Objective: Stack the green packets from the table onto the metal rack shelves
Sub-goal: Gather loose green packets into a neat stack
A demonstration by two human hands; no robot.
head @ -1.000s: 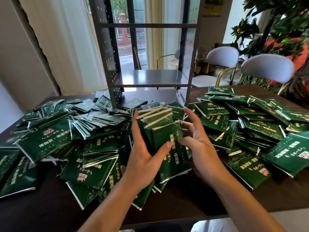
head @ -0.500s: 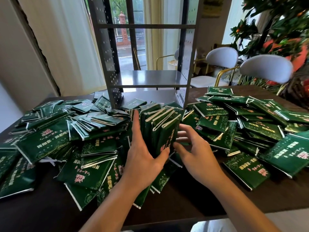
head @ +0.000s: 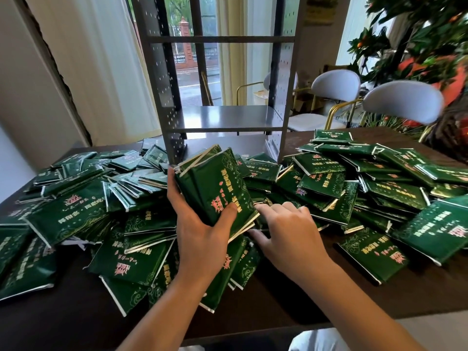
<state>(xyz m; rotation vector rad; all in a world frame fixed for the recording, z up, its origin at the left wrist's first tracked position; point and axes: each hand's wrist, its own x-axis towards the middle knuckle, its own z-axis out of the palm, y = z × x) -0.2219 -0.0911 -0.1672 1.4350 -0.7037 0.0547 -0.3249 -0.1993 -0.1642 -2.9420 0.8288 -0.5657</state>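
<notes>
- the step in hand looks like gathering: the left hand [head: 202, 239] holds a bundle of green packets [head: 215, 188] raised a little above the heap, tilted, with its far end pointing toward the rack [head: 222, 117].
- grip of the left hand: grasping the bundle, thumb laid across the printed face near its lower corner, fingers wrapped round the left edge and behind.
- the right hand [head: 291, 231] lies low just beside the bundle's lower right corner, fingers loosely bent and reaching among the loose packets there; i cannot tell whether it has pinched one or only touches them, so its grip stays uncertain.
- the rest of the packets lie scattered over the dark tabletop [head: 76, 317], a heap to the left [head: 76, 211] and another to the right [head: 379, 186], overlapping at every angle.
- the rack stands at the far middle of the tabletop; its lower shelf [head: 228, 117] shows bare metal with no packets on it, and the crossbar above is likewise bare, so by my reading the stacking itself is not yet begun.
- judged next: the bundle wants squaring, since its edges fan out at the top, and the right hand would serve to tap them flush or add one more packet.
- after that it calls for a forward reach over the heap, keeping the bundle clenched so no slippery packet slides out, and laying it flat on the lower shelf between the perforated side panels [head: 162, 79].
</notes>
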